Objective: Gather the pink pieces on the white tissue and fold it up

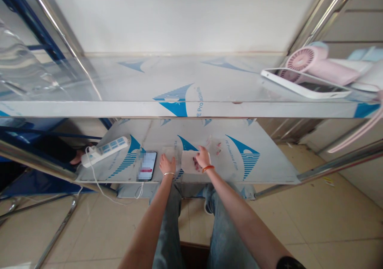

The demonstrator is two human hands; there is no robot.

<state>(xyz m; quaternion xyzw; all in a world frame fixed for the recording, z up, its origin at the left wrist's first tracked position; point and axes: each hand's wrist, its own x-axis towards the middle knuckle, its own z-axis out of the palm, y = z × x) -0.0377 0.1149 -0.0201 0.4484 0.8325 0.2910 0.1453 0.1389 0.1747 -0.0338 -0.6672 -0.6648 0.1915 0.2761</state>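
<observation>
So the biggest thing here is the film-covered lower shelf (269, 172), and I'll place everything by the pale square (187, 161) on it. The white power strip (115, 147) is well off to its left, with the phone (146, 166) between them. Left hand (167, 164) is just left of the square, fingers spread, so that grip is apart, resting on or over a clear film piece (169, 151). Right hand (203, 157) is at the square's right side, index finger out; can't tell if that grip is pinching anything. Dark reddish bits (196, 165) sit on the square, a few reddish pieces (219, 147) beyond its right corner.

Risks, imo: a sideways brush of the right wrist could scatter the bits, and a snagged cable (95, 173) could drag the phone off the front edge.

Hard to see: the right fingertips' undersides, the clear film's outline, the blurred-out phone screen, and what the bits are.
</observation>
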